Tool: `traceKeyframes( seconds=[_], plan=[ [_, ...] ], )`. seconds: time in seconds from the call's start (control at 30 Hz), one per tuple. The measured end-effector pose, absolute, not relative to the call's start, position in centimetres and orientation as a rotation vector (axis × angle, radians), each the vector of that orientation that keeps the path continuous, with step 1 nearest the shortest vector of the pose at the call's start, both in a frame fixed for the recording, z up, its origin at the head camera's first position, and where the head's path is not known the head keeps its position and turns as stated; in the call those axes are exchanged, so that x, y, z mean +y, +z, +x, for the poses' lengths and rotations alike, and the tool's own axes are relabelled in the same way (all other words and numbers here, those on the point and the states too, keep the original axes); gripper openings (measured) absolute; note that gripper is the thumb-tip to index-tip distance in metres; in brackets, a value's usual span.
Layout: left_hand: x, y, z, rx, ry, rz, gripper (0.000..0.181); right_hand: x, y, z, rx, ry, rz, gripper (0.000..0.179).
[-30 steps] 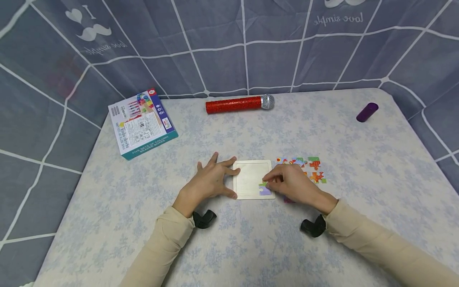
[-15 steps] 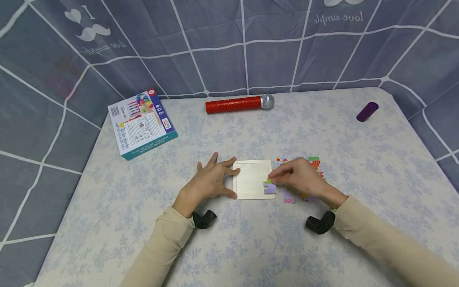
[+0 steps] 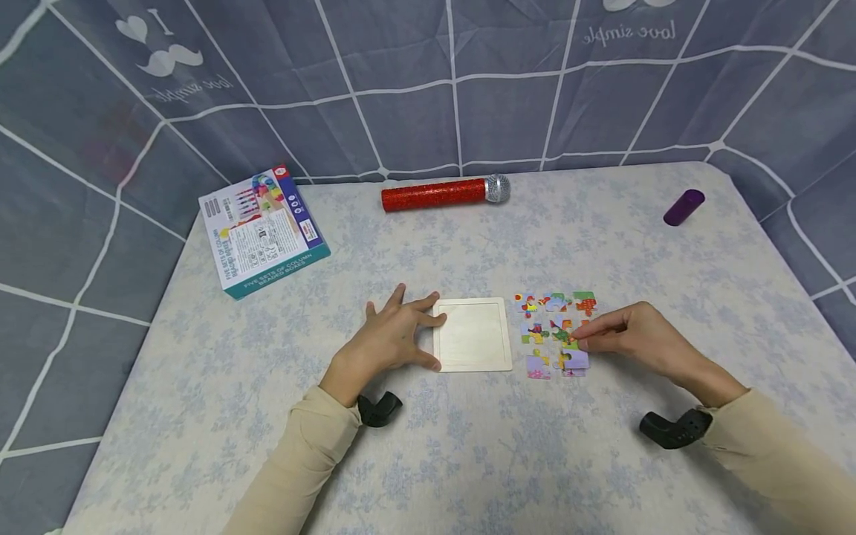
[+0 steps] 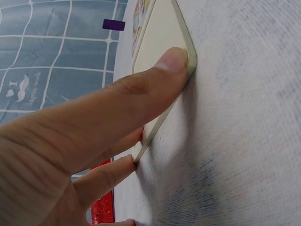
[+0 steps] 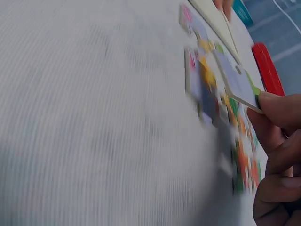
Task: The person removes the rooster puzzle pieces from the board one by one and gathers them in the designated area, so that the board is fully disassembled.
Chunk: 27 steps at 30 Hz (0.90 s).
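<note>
A pale wooden puzzle tray (image 3: pixel 471 336) with a raised rim lies flat in the middle of the table. My left hand (image 3: pixel 388 336) rests at its left side with fingers spread. In the left wrist view the thumb presses a corner of the tray, and fingertips touch its edge. My right hand (image 3: pixel 645 342) pinches a lilac and green puzzle piece (image 5: pixel 237 80) between thumb and forefinger. The piece is raised above the other loose puzzle pieces (image 3: pixel 537 334), which lie in rough rows right of the tray. Fingers and the held piece hide part of these.
A beaded-boxes carton (image 3: pixel 264 227) lies at the back left. Along the back edge are a red glittery microphone (image 3: pixel 435 195) and, to the right, a small purple cylinder (image 3: pixel 683 208). A grey-blue curtain (image 3: pixel 401 126) hangs behind the table.
My right hand has moved right with the pinched puzzle piece, from inside the tray across its right rim to above the loose pieces. My left hand has stayed at the tray.
</note>
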<state>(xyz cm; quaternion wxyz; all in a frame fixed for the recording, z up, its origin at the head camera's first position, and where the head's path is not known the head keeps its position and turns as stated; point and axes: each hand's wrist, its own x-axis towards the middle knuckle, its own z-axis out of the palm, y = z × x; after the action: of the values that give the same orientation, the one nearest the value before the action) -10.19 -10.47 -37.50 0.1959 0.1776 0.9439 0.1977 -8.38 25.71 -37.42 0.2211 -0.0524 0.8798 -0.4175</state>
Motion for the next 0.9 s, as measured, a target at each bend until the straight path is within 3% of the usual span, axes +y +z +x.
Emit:
traceKeyframes(
  seconds=[0.3, 0.9],
  plan=[
    [-10.4, -37.5, -10.2, 2.649, 0.555, 0.488, 0.080, 29.0, -37.9, -7.7, 2.500, -1.043, -0.123, 0.028],
    [-10.3, -37.6, -10.2, 2.658, 0.535, 0.507, 0.079, 28.0, -38.2, -6.9, 2.741, -0.915, -0.275, 0.006]
  ],
)
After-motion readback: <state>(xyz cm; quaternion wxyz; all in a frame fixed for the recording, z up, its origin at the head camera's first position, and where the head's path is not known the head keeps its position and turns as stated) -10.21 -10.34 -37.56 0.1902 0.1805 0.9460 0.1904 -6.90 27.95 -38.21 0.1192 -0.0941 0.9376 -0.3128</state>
